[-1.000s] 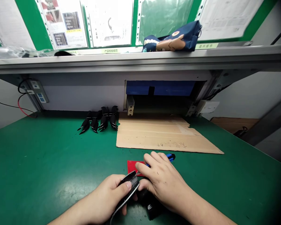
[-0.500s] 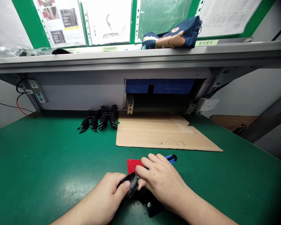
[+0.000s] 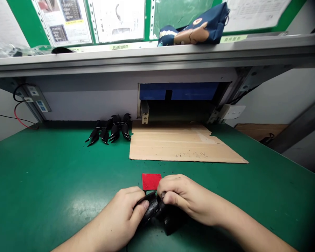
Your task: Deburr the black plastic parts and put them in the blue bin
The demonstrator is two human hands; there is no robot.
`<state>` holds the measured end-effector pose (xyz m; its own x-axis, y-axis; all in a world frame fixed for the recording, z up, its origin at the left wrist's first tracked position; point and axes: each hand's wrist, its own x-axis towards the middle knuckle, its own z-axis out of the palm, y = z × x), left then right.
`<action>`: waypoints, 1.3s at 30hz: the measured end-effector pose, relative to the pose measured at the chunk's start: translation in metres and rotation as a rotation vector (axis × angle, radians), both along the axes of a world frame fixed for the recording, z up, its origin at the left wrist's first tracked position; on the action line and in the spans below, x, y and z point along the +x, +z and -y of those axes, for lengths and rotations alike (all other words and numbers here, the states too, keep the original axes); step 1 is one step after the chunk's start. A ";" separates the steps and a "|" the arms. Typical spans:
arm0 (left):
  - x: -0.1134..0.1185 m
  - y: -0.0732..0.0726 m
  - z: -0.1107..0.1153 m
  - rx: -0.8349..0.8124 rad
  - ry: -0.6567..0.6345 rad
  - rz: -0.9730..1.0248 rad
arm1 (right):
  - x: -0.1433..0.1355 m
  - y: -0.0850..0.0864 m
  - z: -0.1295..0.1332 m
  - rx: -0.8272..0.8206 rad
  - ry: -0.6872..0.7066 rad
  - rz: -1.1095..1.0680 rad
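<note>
Gone from view since the earlier frame is the blue-handled knife that stuck out past the right knuckles; the right hand (image 3: 182, 201) has pulled back toward the body and curled into a loose fist, uncovering the whole red square (image 3: 151, 181). Both hands now sit knuckle to knuckle low on the green bench mat (image 3: 47, 182), clamped together on one black plastic part (image 3: 152, 208). That part is glossy, curved and ribbed along its upper face, and lies tilted between the two thumbs just above the mat. The left hand (image 3: 126, 213) grips it from the left, thumb pressed flat on the ribbed face and fingers wrapped beneath; the right thumb and bent forefinger pinch its right end. Under the right wrist lies a dark block (image 3: 170, 224), its shape largely hidden. The red square lies flat, matte and sharp-cornered, just beyond the fingertips. Farther out, a creased sheet of corrugated cardboard (image 3: 183, 145) with a torn right edge lies on the mat. To its left, a cluster of black pointed parts (image 3: 109, 132) lies against the back wall. A navy pouch (image 3: 196, 28) rests on the grey metal shelf (image 3: 147, 59) above
</note>
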<state>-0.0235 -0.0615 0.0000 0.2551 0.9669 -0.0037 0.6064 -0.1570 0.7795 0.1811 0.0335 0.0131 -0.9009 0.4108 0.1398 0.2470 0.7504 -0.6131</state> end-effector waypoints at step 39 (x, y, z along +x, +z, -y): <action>-0.001 -0.009 0.001 -0.234 0.136 0.644 | -0.028 -0.033 0.016 0.756 -0.328 0.182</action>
<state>-0.0241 -0.0621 -0.0089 0.1533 0.9826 -0.1047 0.0146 0.1037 0.9945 0.1528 0.0180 -0.0203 -0.7873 0.5098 0.3467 0.5705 0.8156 0.0963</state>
